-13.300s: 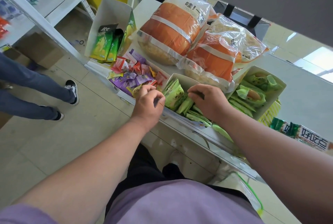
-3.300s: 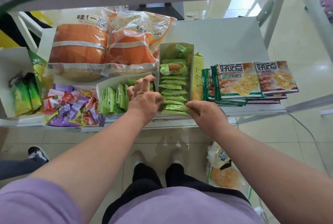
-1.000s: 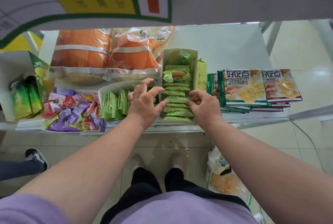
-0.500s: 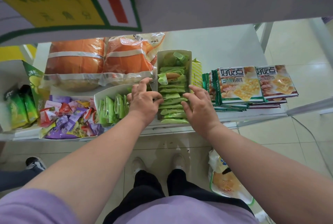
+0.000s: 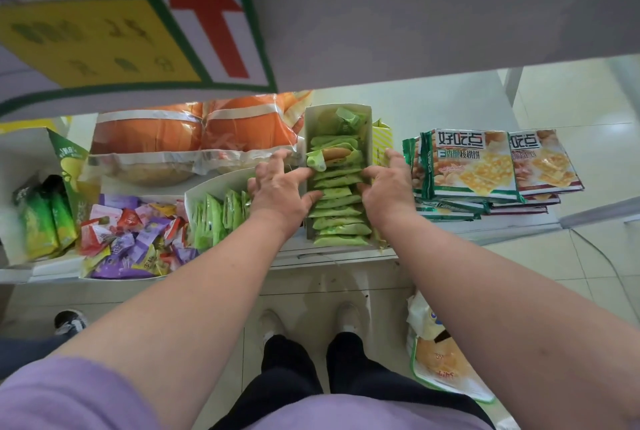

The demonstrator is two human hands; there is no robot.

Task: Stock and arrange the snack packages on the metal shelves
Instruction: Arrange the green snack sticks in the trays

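Observation:
A long white box (image 5: 337,110) of flat green snack packets (image 5: 341,218) lies lengthwise on the white metal shelf (image 5: 440,107). My left hand (image 5: 278,189) lies at the box's left wall, fingers spread, thumb and forefinger touching the packets. On the right wall rests my right hand (image 5: 388,187), its fingertips pressing the packets from that side. A second white box (image 5: 194,191) with upright green packets (image 5: 216,215) sits just left of my left hand.
Two large orange bags (image 5: 194,131) lie behind the boxes. Stacked cracker packs (image 5: 474,166) are right of my right hand, mixed sweets (image 5: 135,235) and a carton of green-yellow packs (image 5: 41,221) to the left. An upper shelf (image 5: 415,14) overhangs. A bag (image 5: 440,360) lies on the floor.
Both hands have slid a little further along the long box, the right hand moving onto its right wall. The box and its packets stay in place.

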